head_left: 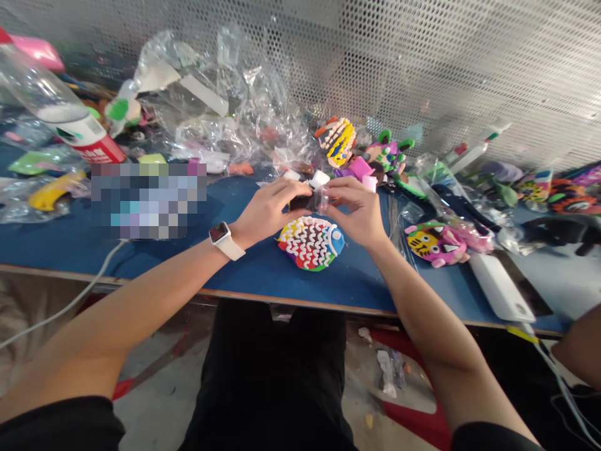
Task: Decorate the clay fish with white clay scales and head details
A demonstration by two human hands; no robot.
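Observation:
A colourful clay fish [310, 244] lies on the blue tabletop [253, 263], with white wavy scales and a blue head at its right end. Just beyond it, my left hand [270, 207] is closed on a dark lump, apparently black clay [301, 202], in clear plastic. My right hand [355, 210] pinches the clear plastic wrapper [322, 199] at the lump's right side. The fingertips partly hide the lump. Right behind my fingers sits a small white block [320, 179].
Crumpled clear bags [225, 119] pile up at the back against a perforated metal panel [422, 62]. A bottle [79, 125] stands at left. On the right are a yellow-and-pink clay figure [434, 243] and a white power bank [501, 287]. Another person's arm [580, 351] shows at far right.

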